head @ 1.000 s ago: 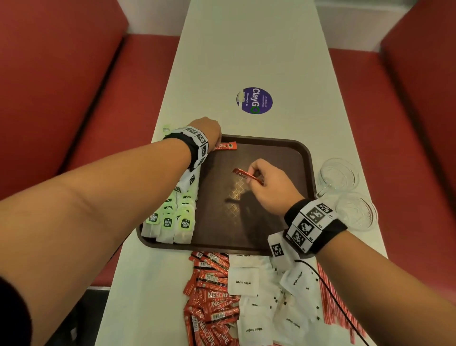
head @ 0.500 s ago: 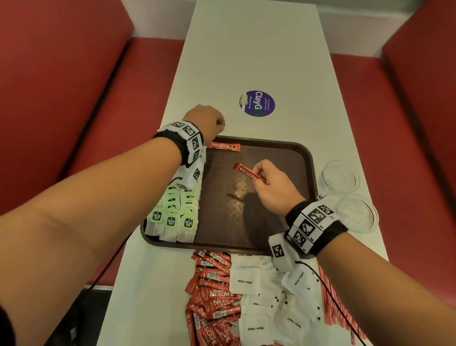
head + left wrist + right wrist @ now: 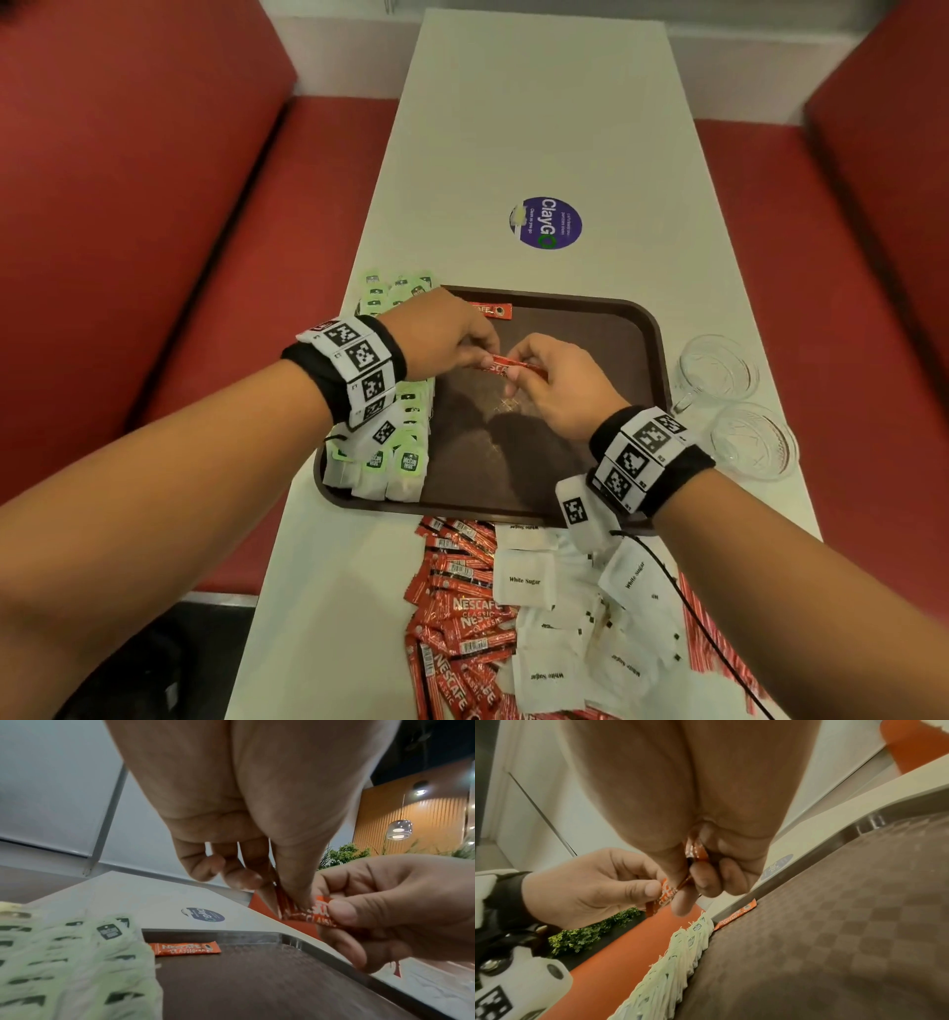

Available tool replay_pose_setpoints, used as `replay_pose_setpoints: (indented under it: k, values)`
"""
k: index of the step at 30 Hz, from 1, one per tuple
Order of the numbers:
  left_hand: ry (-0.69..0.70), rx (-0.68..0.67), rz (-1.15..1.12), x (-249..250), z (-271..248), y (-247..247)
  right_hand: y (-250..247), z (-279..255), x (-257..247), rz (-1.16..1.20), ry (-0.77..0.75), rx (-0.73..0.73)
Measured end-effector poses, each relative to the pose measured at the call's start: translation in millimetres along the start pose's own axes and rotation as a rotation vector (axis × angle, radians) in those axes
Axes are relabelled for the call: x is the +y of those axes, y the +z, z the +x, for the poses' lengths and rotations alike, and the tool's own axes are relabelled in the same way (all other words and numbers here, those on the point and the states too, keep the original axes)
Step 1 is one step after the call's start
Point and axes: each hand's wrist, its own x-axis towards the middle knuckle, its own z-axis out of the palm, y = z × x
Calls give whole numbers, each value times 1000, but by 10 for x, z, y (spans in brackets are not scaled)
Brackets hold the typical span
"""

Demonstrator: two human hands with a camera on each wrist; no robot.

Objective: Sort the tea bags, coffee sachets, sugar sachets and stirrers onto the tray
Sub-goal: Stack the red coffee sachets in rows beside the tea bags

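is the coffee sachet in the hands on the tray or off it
Off it: both the left hand and right hand pinch the coffee sachet above the tray.

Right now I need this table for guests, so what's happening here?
A person is sorting drink supplies onto a brown tray. Both the left hand and right hand pinch one coffee sachet above it. Tea bags line its left side; one sachet lies at its far edge. Sugar sachets and more coffee wait on the table.

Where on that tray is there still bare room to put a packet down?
The brown tray is bare from the tea bags on its left to its right rim, below the lone coffee sachet. The table's near end is crowded with sachets.
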Motion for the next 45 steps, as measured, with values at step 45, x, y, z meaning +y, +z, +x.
replay_pose_setpoints:
  k: [45]
  values:
    - [-212,52,151,199,138,231,195,-644,306,-432,101,-521]
